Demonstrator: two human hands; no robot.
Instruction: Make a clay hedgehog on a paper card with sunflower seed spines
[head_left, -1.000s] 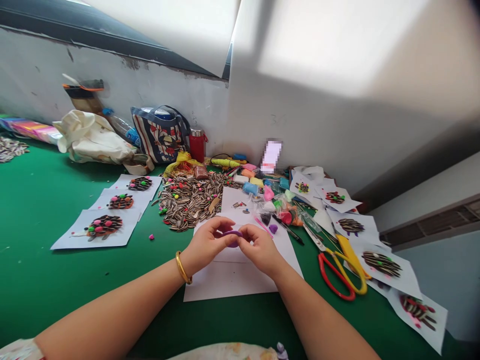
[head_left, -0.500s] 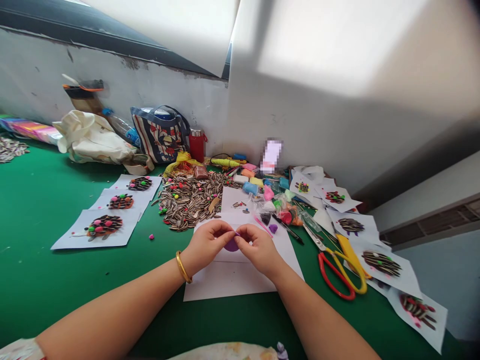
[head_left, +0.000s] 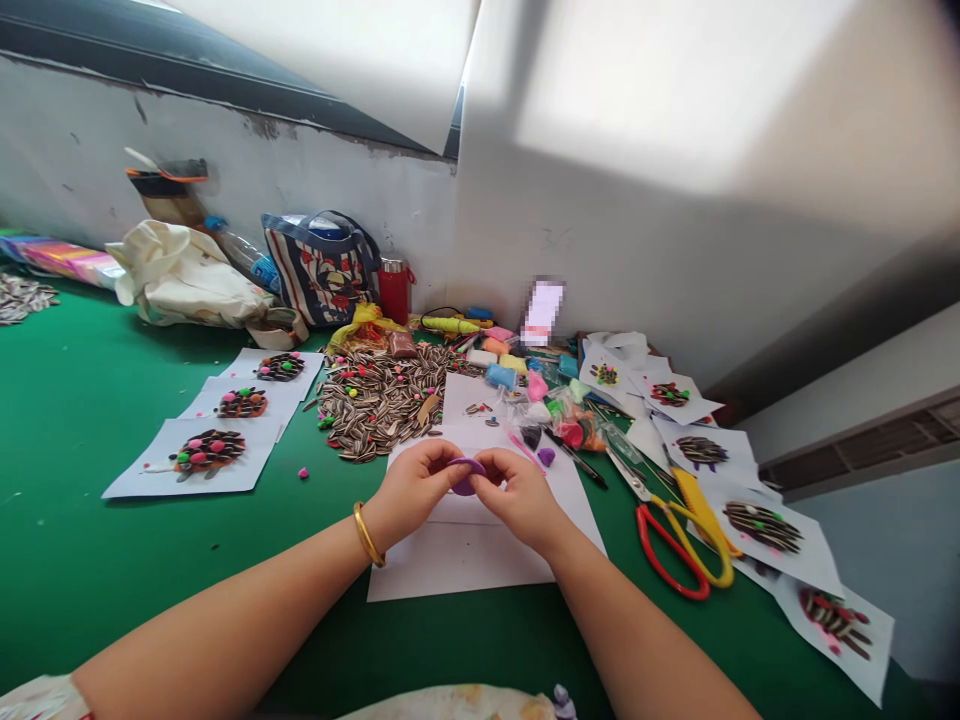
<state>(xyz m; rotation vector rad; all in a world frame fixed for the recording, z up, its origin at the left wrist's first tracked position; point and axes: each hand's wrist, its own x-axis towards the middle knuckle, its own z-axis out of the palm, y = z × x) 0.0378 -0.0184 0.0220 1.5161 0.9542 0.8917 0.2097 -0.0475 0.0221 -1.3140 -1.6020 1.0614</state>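
The side edges of the flat, rounded purple clay piece (head_left: 466, 482) are hidden by the fingers, so its full outline cannot be determined. The visible surface is thin and uniformly coloured, with a curved upper rim. The piece is located between the left hand (head_left: 407, 492) and the right hand (head_left: 525, 502), over the white paper sheet (head_left: 487, 562) on the green desk (head_left: 142, 570). Fingers of both hands: closed, gripping opposite sides of the piece.

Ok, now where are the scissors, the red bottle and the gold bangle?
Scissors (head_left: 636, 486): head view, metal blades.
Red bottle (head_left: 394, 294): head view, its red side.
Gold bangle (head_left: 363, 537): head view, on its band.
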